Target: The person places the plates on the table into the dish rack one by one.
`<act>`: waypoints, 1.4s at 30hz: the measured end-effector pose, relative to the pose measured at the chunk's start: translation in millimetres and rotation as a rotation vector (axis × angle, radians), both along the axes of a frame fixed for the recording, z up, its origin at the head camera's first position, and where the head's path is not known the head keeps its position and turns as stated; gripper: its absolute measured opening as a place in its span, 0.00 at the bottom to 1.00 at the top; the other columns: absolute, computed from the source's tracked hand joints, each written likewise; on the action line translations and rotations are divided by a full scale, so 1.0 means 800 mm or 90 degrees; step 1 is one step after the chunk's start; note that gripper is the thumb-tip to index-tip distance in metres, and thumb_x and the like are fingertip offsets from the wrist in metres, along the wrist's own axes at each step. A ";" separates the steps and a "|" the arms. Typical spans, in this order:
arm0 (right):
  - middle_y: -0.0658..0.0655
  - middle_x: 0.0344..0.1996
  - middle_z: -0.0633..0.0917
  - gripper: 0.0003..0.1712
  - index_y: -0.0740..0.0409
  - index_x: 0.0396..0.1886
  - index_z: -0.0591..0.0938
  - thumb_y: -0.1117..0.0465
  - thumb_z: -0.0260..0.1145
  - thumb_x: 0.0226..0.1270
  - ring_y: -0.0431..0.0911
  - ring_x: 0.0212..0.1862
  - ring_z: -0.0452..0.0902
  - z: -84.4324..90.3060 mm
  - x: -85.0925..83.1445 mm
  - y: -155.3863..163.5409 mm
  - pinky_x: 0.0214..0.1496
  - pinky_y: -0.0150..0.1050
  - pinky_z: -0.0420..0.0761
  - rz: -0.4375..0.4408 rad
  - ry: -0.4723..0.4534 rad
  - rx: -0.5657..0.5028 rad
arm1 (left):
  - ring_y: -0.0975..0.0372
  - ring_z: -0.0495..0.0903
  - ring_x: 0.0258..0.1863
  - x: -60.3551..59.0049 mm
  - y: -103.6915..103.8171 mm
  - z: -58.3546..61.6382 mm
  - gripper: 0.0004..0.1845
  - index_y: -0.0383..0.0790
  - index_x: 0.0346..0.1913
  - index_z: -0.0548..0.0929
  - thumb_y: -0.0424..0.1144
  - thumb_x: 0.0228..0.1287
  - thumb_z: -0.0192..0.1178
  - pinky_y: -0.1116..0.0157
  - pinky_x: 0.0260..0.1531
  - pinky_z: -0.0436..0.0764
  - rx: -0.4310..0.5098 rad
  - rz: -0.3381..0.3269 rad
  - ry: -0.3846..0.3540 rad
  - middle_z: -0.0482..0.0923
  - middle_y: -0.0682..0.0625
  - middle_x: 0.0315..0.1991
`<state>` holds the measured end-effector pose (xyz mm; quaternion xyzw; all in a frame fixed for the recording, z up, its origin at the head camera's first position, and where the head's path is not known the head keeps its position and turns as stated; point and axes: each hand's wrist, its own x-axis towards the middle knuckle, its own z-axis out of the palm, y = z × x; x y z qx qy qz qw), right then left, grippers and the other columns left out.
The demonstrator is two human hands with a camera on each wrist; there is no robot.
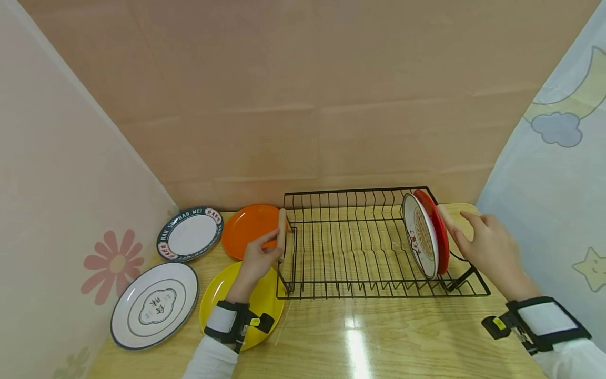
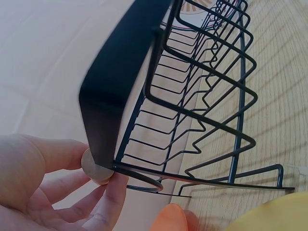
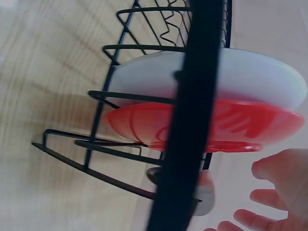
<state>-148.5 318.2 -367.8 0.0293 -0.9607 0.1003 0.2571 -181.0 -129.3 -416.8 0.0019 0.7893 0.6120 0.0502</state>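
The black wire dish rack (image 1: 360,247) lies lengthwise left to right; the left hand (image 1: 258,260) pinches its wooden handle (image 1: 282,231), the right hand (image 1: 487,250) hovers spread.

The black wire dish rack (image 1: 360,247) sits flat on the wooden counter (image 1: 379,337), its long side running from 9 to 3 o'clock. A wooden handle (image 1: 282,231) caps its 9 o'clock end. At its 3 o'clock end two plates stand on edge in adjoining slots: a white patterned plate (image 1: 420,235) and, just behind it, a red plate (image 1: 436,231).
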 end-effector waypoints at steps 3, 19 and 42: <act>0.78 0.35 0.74 0.25 0.74 0.49 0.76 0.58 0.65 0.58 0.69 0.31 0.72 -0.008 0.002 0.002 0.23 0.61 0.71 0.002 0.011 0.007 | 0.61 0.77 0.32 -0.002 0.000 -0.005 0.27 0.45 0.63 0.72 0.31 0.59 0.58 0.71 0.20 0.69 -0.003 0.005 0.000 0.73 0.42 0.55; 0.78 0.31 0.74 0.25 0.74 0.45 0.76 0.67 0.70 0.44 0.62 0.18 0.72 -0.033 0.006 0.008 0.16 0.54 0.72 0.049 0.026 0.048 | 0.59 0.78 0.33 -0.002 0.001 -0.006 0.26 0.47 0.62 0.73 0.31 0.59 0.59 0.70 0.24 0.73 -0.011 0.017 -0.006 0.74 0.46 0.55; 0.73 0.27 0.75 0.21 0.74 0.44 0.78 0.73 0.66 0.45 0.57 0.15 0.69 -0.040 0.005 0.002 0.11 0.50 0.70 0.043 0.044 0.015 | 0.59 0.78 0.36 -0.003 0.000 -0.003 0.25 0.48 0.61 0.74 0.32 0.59 0.59 0.58 0.35 0.79 -0.021 0.014 -0.016 0.73 0.47 0.55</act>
